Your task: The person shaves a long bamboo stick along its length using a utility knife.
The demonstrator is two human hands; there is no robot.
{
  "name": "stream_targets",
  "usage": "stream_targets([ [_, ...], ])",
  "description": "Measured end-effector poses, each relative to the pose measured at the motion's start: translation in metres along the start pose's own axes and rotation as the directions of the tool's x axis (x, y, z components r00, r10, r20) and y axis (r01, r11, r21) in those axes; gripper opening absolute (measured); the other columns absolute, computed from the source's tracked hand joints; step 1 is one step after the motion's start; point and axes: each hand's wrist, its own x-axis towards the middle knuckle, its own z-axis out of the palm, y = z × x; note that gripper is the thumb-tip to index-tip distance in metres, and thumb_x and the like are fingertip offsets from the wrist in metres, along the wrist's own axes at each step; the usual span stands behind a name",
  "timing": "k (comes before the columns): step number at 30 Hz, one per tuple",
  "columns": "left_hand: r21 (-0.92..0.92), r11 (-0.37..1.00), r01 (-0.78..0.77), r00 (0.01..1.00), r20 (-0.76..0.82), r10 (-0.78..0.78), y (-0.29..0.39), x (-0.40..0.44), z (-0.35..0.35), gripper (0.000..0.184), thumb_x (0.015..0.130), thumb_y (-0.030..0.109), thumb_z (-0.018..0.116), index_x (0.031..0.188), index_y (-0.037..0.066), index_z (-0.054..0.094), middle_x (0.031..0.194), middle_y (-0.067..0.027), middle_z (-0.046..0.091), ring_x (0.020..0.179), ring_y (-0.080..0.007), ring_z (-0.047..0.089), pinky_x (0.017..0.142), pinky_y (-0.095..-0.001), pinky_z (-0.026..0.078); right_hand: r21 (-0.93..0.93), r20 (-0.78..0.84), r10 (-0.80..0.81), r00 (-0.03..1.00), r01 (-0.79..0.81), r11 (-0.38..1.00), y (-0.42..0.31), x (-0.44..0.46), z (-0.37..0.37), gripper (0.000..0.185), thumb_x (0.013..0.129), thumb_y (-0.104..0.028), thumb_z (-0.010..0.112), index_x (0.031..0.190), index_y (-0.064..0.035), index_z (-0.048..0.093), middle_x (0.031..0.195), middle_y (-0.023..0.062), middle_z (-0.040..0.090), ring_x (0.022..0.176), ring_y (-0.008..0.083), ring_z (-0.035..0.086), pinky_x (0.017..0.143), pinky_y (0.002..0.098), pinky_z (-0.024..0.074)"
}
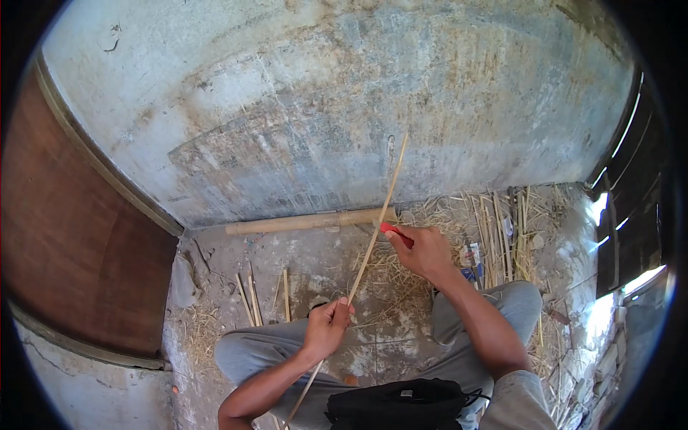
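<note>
A long, thin bamboo strip [367, 256] runs slantwise from my lap up toward the wall. My left hand [328, 330] is closed around its lower part, thumb on top. My right hand [426, 254] grips a red-handled knife [399, 236], its front end against the strip's upper part. The blade is too small to make out clearly. Beneath the strip, thin pale shavings [405, 295] litter the floor between my bent legs.
A thick bamboo pole [287, 223] lies along the foot of the stained wall [322, 122]. More bamboo strips [499, 236] lie at the right among shavings. A brown panel [86, 229] stands at the left. A black bag [398, 408] rests on my lap.
</note>
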Motion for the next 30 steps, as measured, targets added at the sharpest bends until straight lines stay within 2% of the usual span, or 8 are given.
stream_targets([
  [7, -0.084, 0.991, 0.103, 0.994, 0.032, -0.100, 0.008, -0.002, 0.000, 0.039, 0.106, 0.034, 0.047, 0.087, 0.003, 0.060, 0.058, 0.0041, 0.045, 0.046, -0.0027, 0.036, 0.041, -0.0219, 0.027, -0.006, -0.001, -0.012, 1.000, 0.012, 1.000, 0.001, 0.000, 0.000, 0.031, 0.089, -0.039, 0.066, 0.100, -0.0128, 0.077, 0.069, 0.0150, 0.068, 0.063, 0.0348, 0.068, 0.062, 0.0431, 0.0552],
  [10, -0.048, 0.996, 0.078, 0.996, 0.040, -0.076, 0.001, -0.004, 0.001, 0.038, 0.106, 0.033, 0.046, 0.087, 0.003, 0.060, 0.057, 0.0041, 0.044, 0.046, -0.0030, 0.036, 0.041, -0.0220, 0.026, -0.032, 0.019, 0.076, 0.997, -0.076, 0.997, 0.017, 0.005, 0.003, 0.032, 0.091, -0.044, 0.062, 0.101, -0.0163, 0.076, 0.068, 0.0124, 0.068, 0.065, 0.0371, 0.067, 0.061, 0.0474, 0.0546],
  [13, 0.001, 1.000, 0.014, 0.998, 0.057, -0.015, -0.003, -0.005, 0.001, 0.038, 0.106, 0.032, 0.046, 0.087, 0.002, 0.060, 0.057, 0.0043, 0.043, 0.046, -0.0031, 0.036, 0.041, -0.0224, 0.026, -0.067, -0.008, 0.080, 0.997, -0.080, 0.995, 0.027, 0.010, 0.003, 0.034, 0.091, -0.045, 0.060, 0.100, -0.0152, 0.076, 0.070, 0.0136, 0.068, 0.069, 0.0381, 0.068, 0.064, 0.0482, 0.0548],
  [16, -0.010, 0.999, 0.041, 0.997, 0.072, -0.040, 0.001, -0.008, -0.001, 0.039, 0.106, 0.032, 0.046, 0.087, 0.002, 0.061, 0.057, 0.0044, 0.044, 0.047, -0.0029, 0.036, 0.042, -0.0229, 0.027, -0.052, -0.016, 0.094, 0.995, -0.095, 0.994, 0.026, 0.012, 0.000, 0.034, 0.091, -0.044, 0.061, 0.100, -0.0150, 0.076, 0.071, 0.0156, 0.068, 0.073, 0.0389, 0.068, 0.067, 0.0489, 0.0551],
  [19, 0.029, 0.991, 0.132, 0.988, 0.072, -0.134, 0.001, -0.011, -0.002, 0.039, 0.106, 0.031, 0.046, 0.086, 0.002, 0.062, 0.063, 0.0032, 0.049, 0.057, -0.0039, 0.041, 0.051, -0.0232, 0.035, -0.088, -0.045, 0.151, 0.987, -0.155, 0.984, 0.038, 0.019, 0.000, 0.034, 0.091, -0.043, 0.061, 0.100, -0.0140, 0.076, 0.071, 0.0176, 0.068, 0.071, 0.0396, 0.068, 0.066, 0.0484, 0.0556],
  [22, 0.039, 0.996, 0.081, 0.992, 0.093, -0.084, -0.002, -0.013, -0.004, 0.038, 0.106, 0.030, 0.046, 0.087, 0.002, 0.063, 0.063, 0.0032, 0.049, 0.057, -0.0038, 0.041, 0.051, -0.0229, 0.035, -0.124, -0.079, 0.101, 0.992, -0.110, 0.986, 0.045, 0.023, -0.003, 0.035, 0.091, -0.043, 0.061, 0.097, -0.0119, 0.075, 0.070, 0.0192, 0.068, 0.069, 0.0401, 0.068, 0.066, 0.0483, 0.0559],
  [25, 0.067, 0.989, 0.133, 0.988, 0.073, -0.137, -0.002, -0.011, -0.007, 0.038, 0.106, 0.030, 0.046, 0.088, 0.002, 0.063, 0.063, 0.0030, 0.050, 0.058, -0.0036, 0.042, 0.052, -0.0230, 0.036, -0.205, -0.120, 0.081, 0.989, -0.105, 0.973, 0.044, 0.025, 0.000, 0.036, 0.092, -0.043, 0.060, 0.094, -0.0102, 0.074, 0.070, 0.0196, 0.068, 0.068, 0.0399, 0.068, 0.064, 0.0488, 0.0558],
  [30, 0.158, 0.984, 0.076, 0.995, 0.050, -0.085, -0.005, -0.013, -0.003, 0.038, 0.106, 0.032, 0.047, 0.089, 0.002, 0.064, 0.064, 0.0025, 0.051, 0.059, -0.0043, 0.044, 0.053, -0.0243, 0.038, -0.235, -0.123, 0.127, 0.984, -0.153, 0.960, 0.045, 0.031, -0.002, 0.036, 0.092, -0.043, 0.059, 0.090, -0.0103, 0.073, 0.069, 0.0188, 0.067, 0.066, 0.0384, 0.068, 0.061, 0.0494, 0.0553],
])
